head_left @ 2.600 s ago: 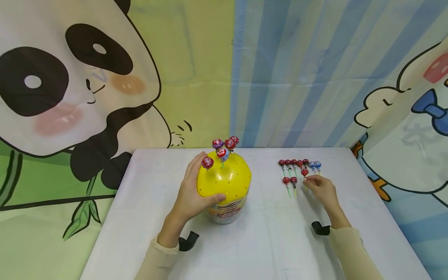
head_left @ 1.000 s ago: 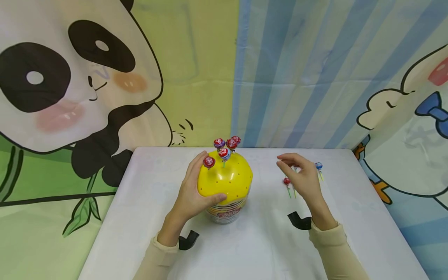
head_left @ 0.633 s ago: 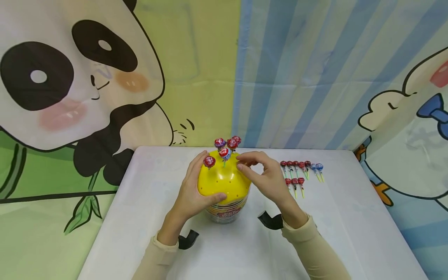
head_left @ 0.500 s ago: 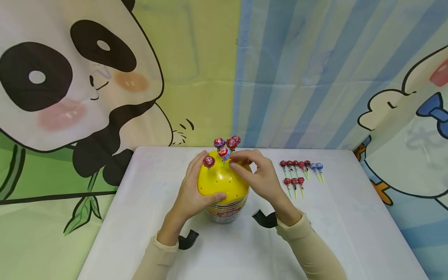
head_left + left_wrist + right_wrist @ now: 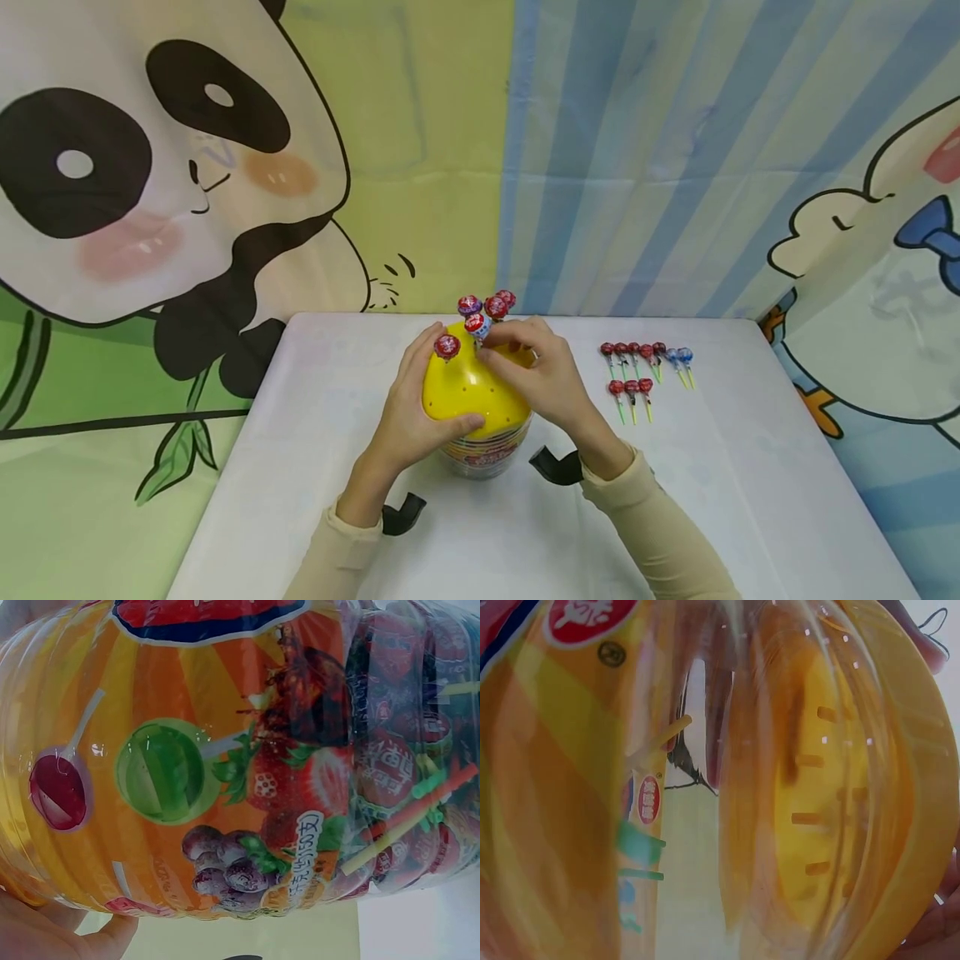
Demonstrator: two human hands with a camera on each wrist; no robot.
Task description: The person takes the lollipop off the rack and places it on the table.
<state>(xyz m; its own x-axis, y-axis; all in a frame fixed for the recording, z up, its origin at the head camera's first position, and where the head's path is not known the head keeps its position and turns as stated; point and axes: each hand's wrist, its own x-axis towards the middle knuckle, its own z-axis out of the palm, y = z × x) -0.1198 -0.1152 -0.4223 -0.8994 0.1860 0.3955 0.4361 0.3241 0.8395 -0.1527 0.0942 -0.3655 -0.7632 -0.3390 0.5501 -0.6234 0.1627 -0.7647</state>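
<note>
A clear plastic candy jar (image 5: 483, 458) with a domed yellow lid (image 5: 480, 400) stands on the table. My left hand (image 5: 408, 417) grips the lid from the left, thumb across its front. Several wrapped lollipops stick up from holes in the lid, among them a red one (image 5: 447, 347) near my left fingers. My right hand (image 5: 543, 379) pinches a blue-and-red lollipop (image 5: 477, 326) by the stick, just under its head. Through the jar's wall, the left wrist view shows more lollipops (image 5: 386, 769) inside. Short stick ends (image 5: 806, 818) poke through below the lid in the right wrist view.
Right of the jar on the white table (image 5: 720, 483), loose lollipops lie in two rows: a back row with red lollipops (image 5: 620, 350) and blue lollipops (image 5: 678, 357), and a front row of three red lollipops (image 5: 632, 387). A printed cloth backdrop (image 5: 420, 167) hangs behind.
My right hand left a red lollipop in the front row on the table, moved left to the jar and took hold of the blue-and-red lollipop's stick. My left hand stayed on the lid.
</note>
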